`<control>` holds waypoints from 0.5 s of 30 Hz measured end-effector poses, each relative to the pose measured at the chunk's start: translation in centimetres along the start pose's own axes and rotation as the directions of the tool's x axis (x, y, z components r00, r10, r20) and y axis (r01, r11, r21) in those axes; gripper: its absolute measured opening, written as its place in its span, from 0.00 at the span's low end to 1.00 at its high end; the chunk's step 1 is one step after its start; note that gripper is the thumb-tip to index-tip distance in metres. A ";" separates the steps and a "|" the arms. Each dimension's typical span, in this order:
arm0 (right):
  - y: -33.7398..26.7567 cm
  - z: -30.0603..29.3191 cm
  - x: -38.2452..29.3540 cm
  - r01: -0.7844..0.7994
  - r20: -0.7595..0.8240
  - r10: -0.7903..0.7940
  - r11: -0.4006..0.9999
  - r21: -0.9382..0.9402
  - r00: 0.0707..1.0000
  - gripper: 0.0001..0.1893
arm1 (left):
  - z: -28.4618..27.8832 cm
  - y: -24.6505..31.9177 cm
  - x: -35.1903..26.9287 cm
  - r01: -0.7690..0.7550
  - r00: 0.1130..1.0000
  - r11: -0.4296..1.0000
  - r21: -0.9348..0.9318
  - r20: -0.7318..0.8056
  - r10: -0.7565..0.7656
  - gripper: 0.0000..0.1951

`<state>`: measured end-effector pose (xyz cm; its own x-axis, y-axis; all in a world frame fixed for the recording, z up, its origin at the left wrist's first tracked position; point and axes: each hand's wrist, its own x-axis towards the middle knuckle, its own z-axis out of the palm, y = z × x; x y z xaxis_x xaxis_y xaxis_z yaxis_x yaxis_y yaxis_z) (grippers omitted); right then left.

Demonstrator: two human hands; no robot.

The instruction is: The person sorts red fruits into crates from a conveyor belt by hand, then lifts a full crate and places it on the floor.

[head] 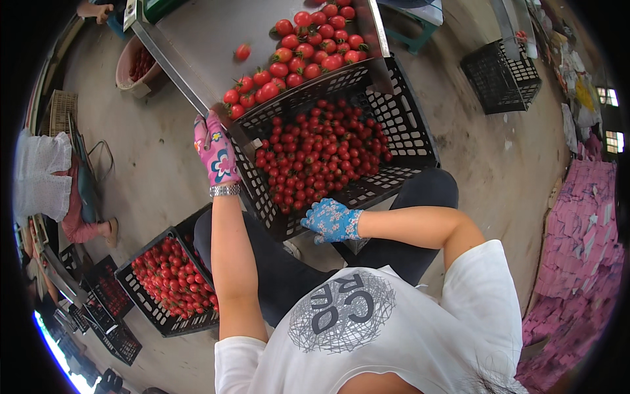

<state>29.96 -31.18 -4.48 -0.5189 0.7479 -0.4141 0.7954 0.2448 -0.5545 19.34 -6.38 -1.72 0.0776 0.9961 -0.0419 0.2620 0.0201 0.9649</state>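
Observation:
My left hand (216, 147), in a pink floral glove, grips the near left end of a metal sorting tray's rim (182, 81). Cherry tomatoes (305, 49) lie along the tray's lower side, with one apart on its grey surface. Below that edge a tilted black plastic crate (401, 123) holds many small red tomatoes (320, 152). My right hand (332, 220), in a blue floral glove, has its fingers curled at the crate's near rim; the fingertips are partly hidden.
Another black crate of tomatoes (172, 280) stands by my left leg. A pink tub (133, 69) holds red produce at the upper left. Another person (44, 177) is at the far left, and a hand shows at the top left. A black crate (502, 79) stands at the upper right.

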 end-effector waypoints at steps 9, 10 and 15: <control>1.9 1.3 0.0 0.048 -0.144 -0.051 0.999 -0.023 0.988 0.17 | 0.9 2.2 -1.0 0.007 0.999 1.000 0.013 -0.036 -0.007 0.21; 1.7 1.0 0.6 0.103 -0.177 -0.106 0.994 -0.022 0.979 0.16 | 0.0 3.2 -1.7 0.209 0.978 0.934 -0.288 0.079 -0.194 0.18; 0.8 2.0 0.0 0.130 -0.262 -0.146 0.988 -0.077 0.954 0.24 | 0.3 3.6 -1.7 -0.259 0.965 0.851 0.456 0.081 0.250 0.18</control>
<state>29.96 -32.19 -6.34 -0.5290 0.8395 -0.1245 0.7428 0.3870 -0.5464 20.45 -8.01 1.71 0.2183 0.9592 0.1799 0.6417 -0.2799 0.7140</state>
